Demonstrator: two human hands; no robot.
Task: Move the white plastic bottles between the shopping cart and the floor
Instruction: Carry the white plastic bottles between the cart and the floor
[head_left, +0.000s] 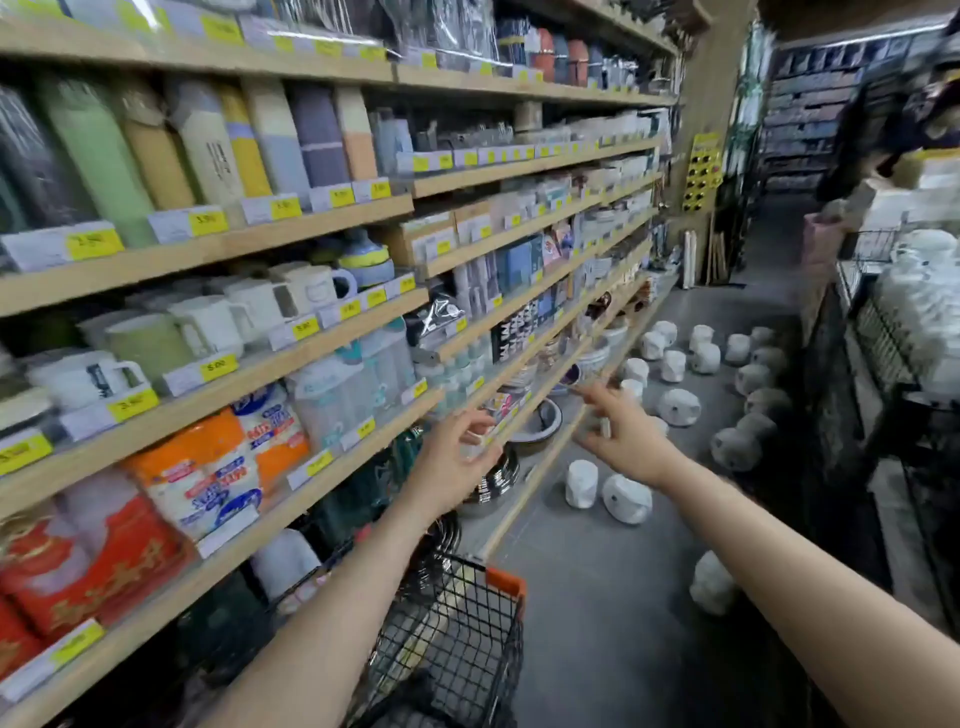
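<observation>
In the head view, white plastic bottles (678, 407) are seen scattered over the grey floor (597, 597) along the foot of the wooden shelves (332, 343), most of them far up the aisle and a few nearer: one upright (581, 484) beside one on its side (626, 499), and another (712, 583) near the right forearm. The black wire shopping cart (462, 639), with an orange corner, stands near and low, left of centre; whether any bottle lies in it cannot be told, as the frame is blurred.

The step in hand is judged to be a reach toward the next bottle on the floor. It would be done well if the nearest bottles were taken first, each gripped round its body, and lowered into the cart past the wire rim rather than dropped.

Both arms are stretched forward, bare to the elbow. The left hand (449, 457) is held in front of the lower shelves with its fingers loosely spread and slightly bent; nothing is held. The right hand (626, 434) is raised above the near bottles, fingers parted and extended leftward, and likewise nothing is seen in it.
</observation>
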